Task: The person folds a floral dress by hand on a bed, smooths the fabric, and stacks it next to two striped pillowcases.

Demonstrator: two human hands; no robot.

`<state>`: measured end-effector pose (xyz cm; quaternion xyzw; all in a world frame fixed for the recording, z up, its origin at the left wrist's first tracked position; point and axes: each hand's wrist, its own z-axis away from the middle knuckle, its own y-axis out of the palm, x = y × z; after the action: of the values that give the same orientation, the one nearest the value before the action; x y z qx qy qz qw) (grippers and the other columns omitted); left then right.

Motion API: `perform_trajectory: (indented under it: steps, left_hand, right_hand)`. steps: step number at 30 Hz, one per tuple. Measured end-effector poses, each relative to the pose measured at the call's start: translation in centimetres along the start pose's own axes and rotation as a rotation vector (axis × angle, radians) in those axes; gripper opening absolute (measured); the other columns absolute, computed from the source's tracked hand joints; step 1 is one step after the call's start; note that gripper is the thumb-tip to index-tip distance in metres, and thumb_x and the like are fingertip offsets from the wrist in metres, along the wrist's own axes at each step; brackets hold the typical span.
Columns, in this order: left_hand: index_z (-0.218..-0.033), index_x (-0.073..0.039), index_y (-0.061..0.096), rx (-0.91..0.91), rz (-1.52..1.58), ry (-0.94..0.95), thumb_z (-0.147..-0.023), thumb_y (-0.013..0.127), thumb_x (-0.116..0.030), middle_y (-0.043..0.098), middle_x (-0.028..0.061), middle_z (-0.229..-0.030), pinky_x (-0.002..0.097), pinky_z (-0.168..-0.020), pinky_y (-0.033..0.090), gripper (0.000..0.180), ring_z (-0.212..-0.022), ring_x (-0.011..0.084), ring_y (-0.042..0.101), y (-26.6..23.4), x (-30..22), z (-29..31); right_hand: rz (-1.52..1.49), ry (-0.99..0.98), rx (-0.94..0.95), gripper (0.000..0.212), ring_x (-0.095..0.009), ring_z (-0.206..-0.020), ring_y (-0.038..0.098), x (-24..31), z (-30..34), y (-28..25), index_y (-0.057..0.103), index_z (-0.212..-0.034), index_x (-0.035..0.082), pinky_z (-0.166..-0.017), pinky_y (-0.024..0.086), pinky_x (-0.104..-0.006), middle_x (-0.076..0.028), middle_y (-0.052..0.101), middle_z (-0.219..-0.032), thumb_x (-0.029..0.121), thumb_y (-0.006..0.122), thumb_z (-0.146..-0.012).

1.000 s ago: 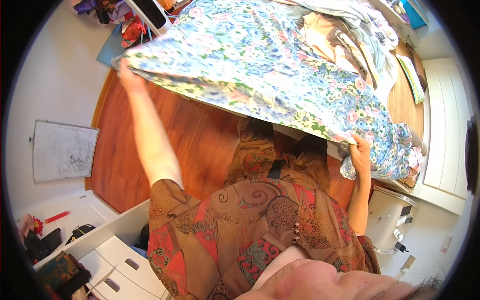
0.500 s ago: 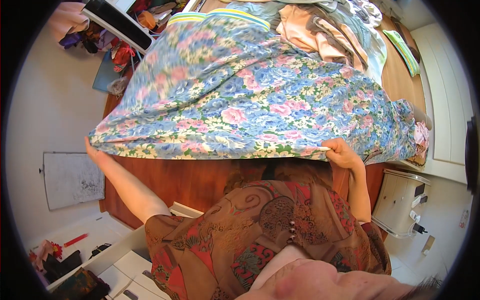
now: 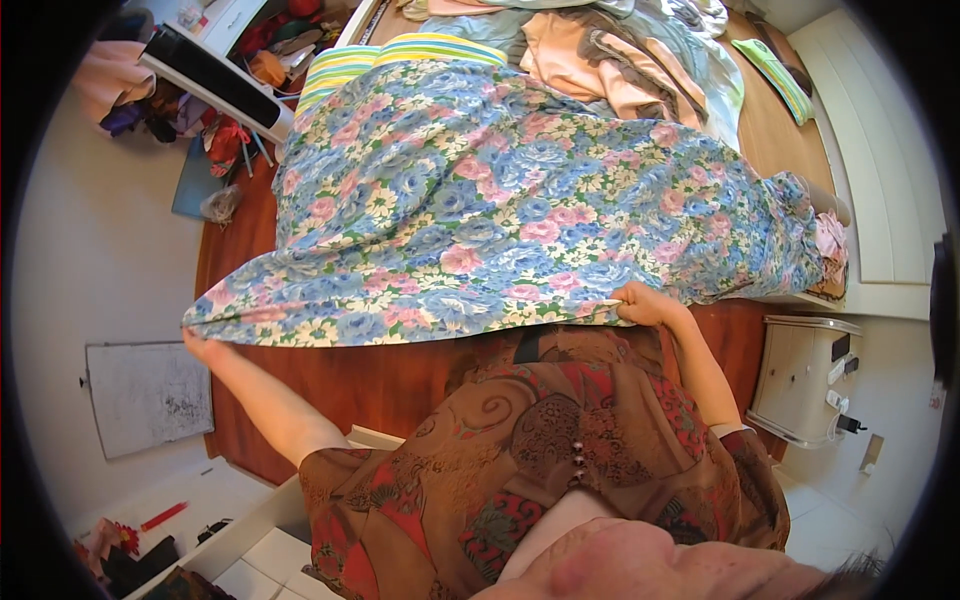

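Over the bed I am holding a large blue and pink floral sheet by its near edge, stretched between both hands. My left hand is reaching far out to the left and is closing on the sheet's left corner from underneath, fingers pinched on the hem. My right hand is gripping the same hem closer to my body, knuckles up, with the cloth bunched in the fist. The sheet is billowing slightly in the middle and its far part is already lying over the mattress, reaching a striped pillow and a heap of crumpled beige and grey bedding near the head end. Its right side is draping down by the white bedside cabinet.

By my judgement the spreading is well along: the far end is landing, while the near edge is hanging raised above the wooden floor and is not yet laid or smoothed down.
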<state>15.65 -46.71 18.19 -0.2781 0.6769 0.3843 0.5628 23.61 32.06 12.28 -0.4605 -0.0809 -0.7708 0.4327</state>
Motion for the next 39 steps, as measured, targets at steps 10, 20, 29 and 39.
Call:
perform_trajectory:
  steps: [10,20,29,39]
  left_hand:
    - [-0.1,0.003,0.059,0.123,0.159,-0.122,-0.086,0.055,-0.012,0.062,0.0134,-0.101,0.0464,-0.082,0.053,0.021,-0.09,0.03,0.063,5.3,1.9,5.6]
    - [-0.109,0.003,0.059,0.803,-0.067,0.124,-0.089,0.058,-0.008,0.062,0.0029,-0.091,0.0217,-0.052,0.038,0.022,-0.061,0.0044,0.044,25.3,-0.1,34.9]
    - [-0.147,-0.002,0.013,1.113,-0.162,0.053,-0.075,0.052,0.006,0.043,0.0166,-0.13,0.0301,-0.093,0.041,0.083,-0.111,0.0189,0.05,24.5,1.4,39.3]
    - [-0.13,-0.002,0.05,1.121,-0.148,0.189,-0.084,0.058,-0.007,0.056,0.0077,-0.062,0.0291,-0.056,0.043,0.047,-0.053,0.0167,0.052,24.4,0.5,38.2]
  right_hand:
    - [0.516,0.015,0.059,0.025,-0.042,-0.083,0.059,0.0,-5.7,3.7,0.063,-0.091,0.0,-0.076,0.047,-0.0461,-0.025,0.062,-0.086,0.011,0.053,-0.071]
    - [-0.153,-0.646,-0.261,0.065,-0.021,-0.11,0.055,16.1,-8.7,1.4,0.04,-0.136,0.005,-0.09,0.046,-0.0341,-0.012,0.054,-0.124,0.018,0.07,-0.081]
    - [-0.131,-0.649,-0.375,0.046,-0.02,-0.103,0.057,14.0,-12.2,5.4,0.052,-0.12,0.0,-0.091,0.046,-0.0356,-0.014,0.059,-0.113,0.015,0.066,-0.078]
    - [-0.327,-0.566,-0.424,0.036,-0.028,-0.088,0.061,15.9,-12.6,5.8,0.057,-0.112,-0.001,-0.08,0.047,-0.038,-0.019,0.064,-0.096,0.01,0.055,-0.078]
